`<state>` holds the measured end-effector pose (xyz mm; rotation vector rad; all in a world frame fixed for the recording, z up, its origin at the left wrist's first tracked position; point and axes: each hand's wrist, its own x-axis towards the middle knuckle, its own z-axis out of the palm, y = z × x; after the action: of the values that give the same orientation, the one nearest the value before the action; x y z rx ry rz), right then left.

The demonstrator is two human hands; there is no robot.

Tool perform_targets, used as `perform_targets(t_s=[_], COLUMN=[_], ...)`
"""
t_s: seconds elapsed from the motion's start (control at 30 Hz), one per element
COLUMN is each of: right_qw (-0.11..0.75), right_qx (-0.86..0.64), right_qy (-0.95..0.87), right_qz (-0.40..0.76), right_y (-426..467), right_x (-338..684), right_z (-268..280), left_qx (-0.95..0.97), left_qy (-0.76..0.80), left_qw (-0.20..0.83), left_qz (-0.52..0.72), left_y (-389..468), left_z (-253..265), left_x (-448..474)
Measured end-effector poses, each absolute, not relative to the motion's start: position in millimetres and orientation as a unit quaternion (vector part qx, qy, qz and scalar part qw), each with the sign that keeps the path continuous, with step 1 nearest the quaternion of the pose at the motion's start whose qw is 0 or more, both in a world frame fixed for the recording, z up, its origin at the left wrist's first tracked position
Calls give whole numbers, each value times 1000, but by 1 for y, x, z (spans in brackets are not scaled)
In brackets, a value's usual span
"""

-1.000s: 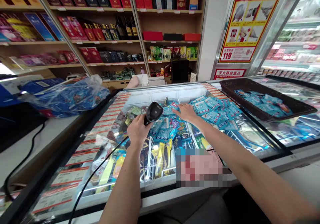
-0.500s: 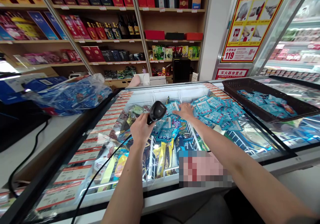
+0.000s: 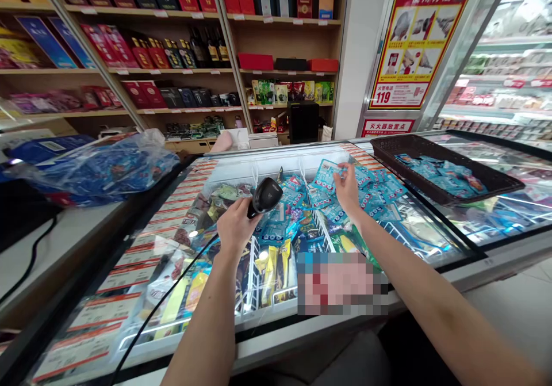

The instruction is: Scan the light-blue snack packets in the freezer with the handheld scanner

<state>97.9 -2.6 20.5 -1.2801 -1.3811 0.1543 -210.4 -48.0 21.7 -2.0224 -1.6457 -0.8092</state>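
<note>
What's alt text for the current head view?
A person's left grip holds a corded black barcode scanner over a chest freezer; the right grip pinches a blue packet above a pile of others. A dark brown tray of blue packets sits farther right.

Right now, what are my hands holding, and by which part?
Your left hand holds the black scanner by its handle. Your right hand appears to pinch a blue packet at its right edge, near the fingertips.

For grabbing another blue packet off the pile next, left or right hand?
Right hand, probably: it's at the edge of one blue packet, close to the pile. The left hand holds the black scanner, so looks less free.
</note>
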Motion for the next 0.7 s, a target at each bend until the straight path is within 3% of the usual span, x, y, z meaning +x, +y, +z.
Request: perform_targets(t_s=[0.3,0.47,0.7], right_qw=[524,548,522], right_qx=[-537,-522,-526], right_qy=[-656,-634,-660], right_qz=[88,159,125], right_y=[-11,-8,-5], right_x=[103,108,110], right_z=[-2,-9,-9], left_qx=[-754,-767,-791], left_qy=[-567,-556,-527], left_qw=[208,209,208], left_qz=[-257,-242,-232], left_y=[-45,-47,-49], left_z=[16,17,16], left_x=[-207,-203,-199])
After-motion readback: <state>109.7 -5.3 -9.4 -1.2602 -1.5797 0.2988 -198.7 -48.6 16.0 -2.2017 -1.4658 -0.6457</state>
